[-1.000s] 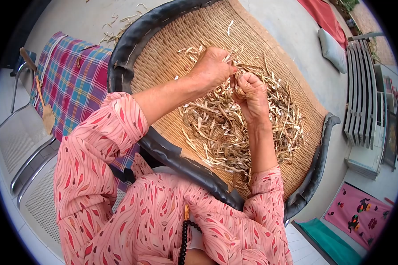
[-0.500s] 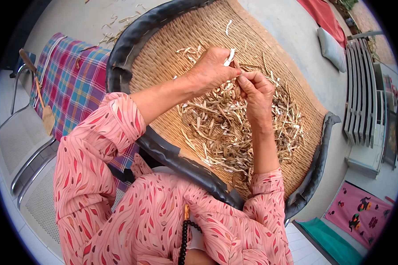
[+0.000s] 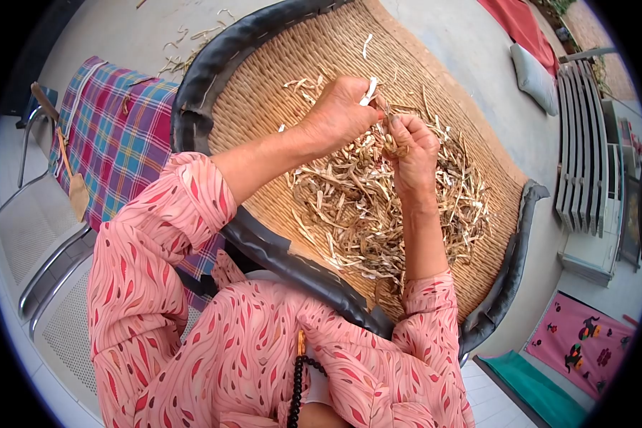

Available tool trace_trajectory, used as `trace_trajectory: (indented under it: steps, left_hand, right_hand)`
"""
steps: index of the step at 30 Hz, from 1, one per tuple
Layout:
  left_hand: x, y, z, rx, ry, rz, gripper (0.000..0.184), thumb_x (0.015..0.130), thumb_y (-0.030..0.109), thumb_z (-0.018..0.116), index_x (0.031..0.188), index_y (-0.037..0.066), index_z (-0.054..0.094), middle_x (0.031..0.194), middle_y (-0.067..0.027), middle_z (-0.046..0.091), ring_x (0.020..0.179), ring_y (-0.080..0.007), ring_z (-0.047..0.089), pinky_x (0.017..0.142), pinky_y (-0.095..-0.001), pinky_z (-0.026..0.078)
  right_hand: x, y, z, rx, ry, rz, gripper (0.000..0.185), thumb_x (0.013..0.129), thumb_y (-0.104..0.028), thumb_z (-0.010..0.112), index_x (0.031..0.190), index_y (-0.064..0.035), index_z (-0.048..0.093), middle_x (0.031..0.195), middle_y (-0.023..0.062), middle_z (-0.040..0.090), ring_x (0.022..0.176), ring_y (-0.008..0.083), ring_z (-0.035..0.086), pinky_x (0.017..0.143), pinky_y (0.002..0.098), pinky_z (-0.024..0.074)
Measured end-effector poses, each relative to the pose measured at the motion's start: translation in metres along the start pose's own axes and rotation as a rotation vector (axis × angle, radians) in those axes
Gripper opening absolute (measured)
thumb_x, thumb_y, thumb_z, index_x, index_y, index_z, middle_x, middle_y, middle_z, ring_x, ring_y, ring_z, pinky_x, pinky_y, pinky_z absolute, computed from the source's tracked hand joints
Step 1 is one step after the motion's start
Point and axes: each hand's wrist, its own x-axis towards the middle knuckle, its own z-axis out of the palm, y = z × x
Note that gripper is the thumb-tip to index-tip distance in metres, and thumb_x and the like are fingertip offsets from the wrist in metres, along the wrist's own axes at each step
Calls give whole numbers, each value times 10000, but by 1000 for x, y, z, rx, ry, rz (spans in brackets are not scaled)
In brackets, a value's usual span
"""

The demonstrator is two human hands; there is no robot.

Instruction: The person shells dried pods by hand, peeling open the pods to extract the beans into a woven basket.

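Over a heap of dried pods (image 3: 364, 200), which look like bean pods, my two hands work close together, fingertips nearly touching. My left hand (image 3: 339, 118) is closed, with a pale split husk (image 3: 369, 91) sticking up between its thumb and fingers. Pinched in my right hand (image 3: 415, 146) is a brownish dried pod (image 3: 391, 135), its curled end hanging below the thumb. The fingers partly hide what lies between the hands. Under the heap is a large woven tray (image 3: 257, 107) with a black wrapped rim (image 3: 264, 232), close against my body.
To the left, metal chairs (image 3: 32, 214) stand beside a plaid cloth (image 3: 118, 135) and a wooden-handled paddle (image 3: 77, 192). Loose pod bits (image 3: 185, 43) lie on the floor beyond the tray. At the right are a grey cushion (image 3: 533, 78), slatted panels (image 3: 581, 150) and a pink printed cloth (image 3: 578, 342).
My right hand has turned slightly and its fingers have curled in more. More of the pod now shows under its thumb. My left hand stays almost in place.
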Motion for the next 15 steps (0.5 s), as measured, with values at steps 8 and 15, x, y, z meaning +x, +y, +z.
trace_trajectory:
  steps: [8, 15]
  left_hand:
    - [2, -1, -12, 52, -44, 115, 81, 856, 124, 528, 865, 45, 543, 630, 50, 440, 563, -22, 404, 459, -190, 332]
    - [4, -1, -6, -102, -18, -31, 127, 887, 155, 497, 864, 37, 534, 623, 61, 407, 520, -21, 355, 434, -196, 300]
  right_hand:
    - [2, 0, -16, 91, -42, -9, 97, 893, -125, 529, 856, -37, 545, 707, 20, 566, 512, 63, 437, 443, 170, 345]
    - [0, -7, 0, 101, -41, 14, 104, 888, -121, 539, 894, -18, 548, 715, 32, 577, 499, 58, 466, 451, 179, 396]
